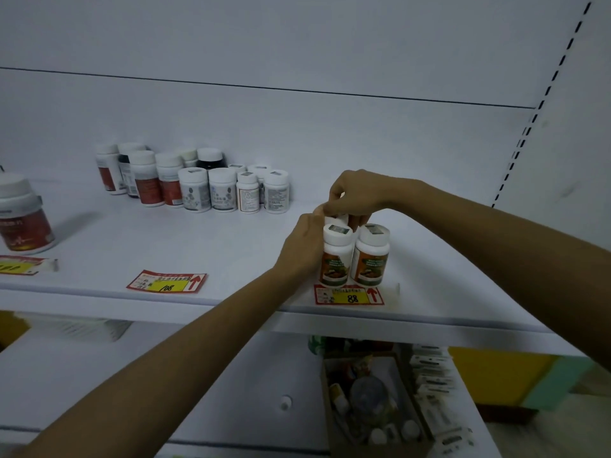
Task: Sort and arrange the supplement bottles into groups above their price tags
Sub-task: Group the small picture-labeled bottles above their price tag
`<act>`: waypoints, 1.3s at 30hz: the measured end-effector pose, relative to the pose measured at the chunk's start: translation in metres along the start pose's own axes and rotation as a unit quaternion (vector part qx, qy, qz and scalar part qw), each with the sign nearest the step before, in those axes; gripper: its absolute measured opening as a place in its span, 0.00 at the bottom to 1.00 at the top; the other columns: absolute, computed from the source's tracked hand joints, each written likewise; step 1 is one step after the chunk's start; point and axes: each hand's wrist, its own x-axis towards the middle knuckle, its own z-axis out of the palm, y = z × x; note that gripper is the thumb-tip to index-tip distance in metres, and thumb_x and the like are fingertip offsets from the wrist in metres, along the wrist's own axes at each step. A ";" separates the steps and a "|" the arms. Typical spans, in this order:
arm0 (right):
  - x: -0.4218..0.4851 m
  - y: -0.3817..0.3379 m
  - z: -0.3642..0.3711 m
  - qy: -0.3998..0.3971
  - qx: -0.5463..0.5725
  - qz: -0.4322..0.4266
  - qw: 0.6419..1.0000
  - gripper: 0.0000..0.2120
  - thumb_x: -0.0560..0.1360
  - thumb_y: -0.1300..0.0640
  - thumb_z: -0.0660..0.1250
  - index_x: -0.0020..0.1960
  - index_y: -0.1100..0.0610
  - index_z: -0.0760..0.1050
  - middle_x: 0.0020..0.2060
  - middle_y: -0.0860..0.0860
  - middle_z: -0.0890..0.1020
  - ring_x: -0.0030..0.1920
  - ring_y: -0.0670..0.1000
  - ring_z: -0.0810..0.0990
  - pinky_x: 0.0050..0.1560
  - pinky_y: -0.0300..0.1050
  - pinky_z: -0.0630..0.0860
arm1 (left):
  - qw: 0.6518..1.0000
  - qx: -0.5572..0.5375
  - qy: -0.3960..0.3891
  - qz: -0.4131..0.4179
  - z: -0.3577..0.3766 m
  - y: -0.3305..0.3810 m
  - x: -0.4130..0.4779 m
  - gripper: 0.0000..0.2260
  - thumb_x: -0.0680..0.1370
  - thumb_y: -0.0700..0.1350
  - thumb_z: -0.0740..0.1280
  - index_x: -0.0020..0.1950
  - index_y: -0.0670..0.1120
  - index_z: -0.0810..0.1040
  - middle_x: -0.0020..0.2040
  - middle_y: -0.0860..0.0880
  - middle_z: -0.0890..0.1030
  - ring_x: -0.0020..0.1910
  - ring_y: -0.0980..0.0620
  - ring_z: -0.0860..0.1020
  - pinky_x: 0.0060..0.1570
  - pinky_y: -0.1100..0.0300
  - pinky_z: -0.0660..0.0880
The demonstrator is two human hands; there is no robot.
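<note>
Two orange-labelled bottles, the left front bottle (334, 259) and the right front bottle (370, 259), stand just above the 88 price tag (350, 295). The right hand (358, 193) has its fingers curled, pinching the cap of a rear bottle (335, 219). The left hand (302, 241) curls against the left front bottle. Pushing the rear bottle down or forward could nudge the front pair over the shelf (231, 246) lip.

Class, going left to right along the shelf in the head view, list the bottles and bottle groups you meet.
Red jar → mixed bottle group → orange-label bottles. The 108 tag and 88 tag are omitted: they overlap these.
</note>
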 end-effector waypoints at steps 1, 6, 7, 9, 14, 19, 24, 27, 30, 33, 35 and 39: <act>0.000 -0.001 -0.001 -0.009 0.001 0.002 1.000 0.19 0.77 0.49 0.64 0.53 0.66 0.78 0.47 0.61 0.84 0.41 0.57 0.85 0.40 0.44 0.82 | 1.000 -0.014 0.007 -0.004 0.001 -0.002 0.000 0.21 0.81 0.57 0.47 0.68 0.51 0.67 0.64 0.51 0.75 0.59 0.52 0.75 0.58 0.57 0.73; 0.005 -0.009 -0.013 -0.010 -0.016 0.022 1.000 0.18 0.78 0.49 0.64 0.55 0.65 0.77 0.48 0.59 0.83 0.45 0.55 0.84 0.42 0.44 0.79 | 0.999 -0.026 -0.028 -0.026 -0.006 0.000 0.008 0.22 0.81 0.56 0.46 0.71 0.50 0.63 0.70 0.47 0.70 0.65 0.50 0.71 0.66 0.53 0.69; 0.010 -0.014 -0.015 0.018 -0.017 0.017 1.000 0.18 0.77 0.49 0.64 0.55 0.65 0.77 0.48 0.58 0.83 0.45 0.54 0.83 0.42 0.43 0.79 | 0.999 -0.011 -0.025 -0.035 -0.013 0.001 0.013 0.23 0.81 0.57 0.45 0.72 0.49 0.62 0.72 0.47 0.68 0.68 0.48 0.69 0.69 0.49 0.66; 0.023 -0.027 -0.020 0.062 -0.008 0.005 0.998 0.17 0.77 0.50 0.64 0.54 0.65 0.77 0.47 0.58 0.83 0.45 0.54 0.83 0.42 0.43 0.78 | 0.999 0.018 -0.013 -0.034 -0.034 0.003 0.024 0.24 0.81 0.58 0.46 0.70 0.47 0.65 0.71 0.47 0.69 0.68 0.47 0.68 0.69 0.45 0.64; 0.062 -0.070 -0.017 0.037 -0.051 -0.001 0.998 0.16 0.76 0.50 0.66 0.53 0.63 0.77 0.45 0.57 0.83 0.46 0.54 0.84 0.43 0.46 0.79 | 0.998 0.054 -0.009 -0.023 -0.104 -0.003 0.048 0.19 0.81 0.57 0.49 0.63 0.48 0.70 0.62 0.47 0.75 0.59 0.49 0.74 0.63 0.51 0.69; 0.111 -0.109 0.000 0.038 -0.130 0.004 0.991 0.17 0.74 0.50 0.68 0.57 0.61 0.76 0.42 0.54 0.80 0.42 0.54 0.80 0.40 0.46 0.78 | 0.995 0.084 -0.045 -0.025 -0.156 -0.030 0.061 0.10 0.80 0.52 0.56 0.59 0.50 0.69 0.61 0.48 0.74 0.58 0.49 0.73 0.63 0.51 0.70; 0.154 -0.137 0.014 0.069 -0.201 0.017 0.977 0.23 0.73 0.48 0.68 0.65 0.55 0.70 0.60 0.54 0.77 0.54 0.55 0.77 0.45 0.46 0.71 | 0.993 0.095 -0.068 -0.020 -0.191 -0.050 0.078 0.17 0.80 0.52 0.58 0.67 0.49 0.67 0.65 0.48 0.71 0.62 0.49 0.72 0.65 0.50 0.69; 0.172 -0.145 0.020 0.072 -0.210 0.039 0.974 0.24 0.73 0.48 0.68 0.65 0.55 0.70 0.60 0.54 0.77 0.56 0.56 0.77 0.49 0.48 0.73 | 0.996 0.055 -0.069 -0.012 -0.201 -0.061 0.088 0.15 0.79 0.50 0.59 0.64 0.48 0.69 0.62 0.48 0.74 0.61 0.50 0.73 0.63 0.53 0.70; 0.185 -0.143 0.027 0.090 -0.193 0.061 0.975 0.20 0.73 0.50 0.68 0.60 0.58 0.72 0.57 0.55 0.78 0.53 0.55 0.77 0.48 0.48 0.73 | 0.999 0.003 -0.043 0.005 -0.204 -0.069 0.093 0.07 0.79 0.46 0.60 0.56 0.49 0.73 0.56 0.48 0.78 0.57 0.49 0.75 0.56 0.56 0.72; 0.191 -0.139 0.031 0.109 -0.159 0.077 0.978 0.15 0.72 0.50 0.68 0.54 0.59 0.73 0.54 0.56 0.78 0.49 0.55 0.76 0.44 0.47 0.73 | 0.999 -0.022 -0.025 0.037 -0.209 -0.071 0.096 0.03 0.79 0.42 0.60 0.51 0.47 0.72 0.51 0.47 0.77 0.51 0.50 0.75 0.52 0.56 0.72; 0.190 -0.138 0.031 0.096 -0.137 0.081 0.983 0.15 0.73 0.51 0.68 0.55 0.58 0.72 0.53 0.55 0.78 0.49 0.55 0.77 0.42 0.46 0.75 | 0.997 -0.034 -0.006 0.062 -0.208 -0.071 0.096 0.03 0.79 0.41 0.60 0.50 0.45 0.72 0.49 0.47 0.76 0.48 0.50 0.74 0.52 0.55 0.73; 0.178 -0.141 0.021 0.032 -0.077 0.084 0.993 0.14 0.73 0.55 0.70 0.55 0.57 0.73 0.53 0.54 0.77 0.50 0.55 0.80 0.40 0.45 0.79 | 0.995 0.009 0.028 0.096 -0.204 -0.076 0.097 0.13 0.78 0.42 0.63 0.62 0.42 0.71 0.58 0.47 0.77 0.56 0.52 0.74 0.58 0.57 0.72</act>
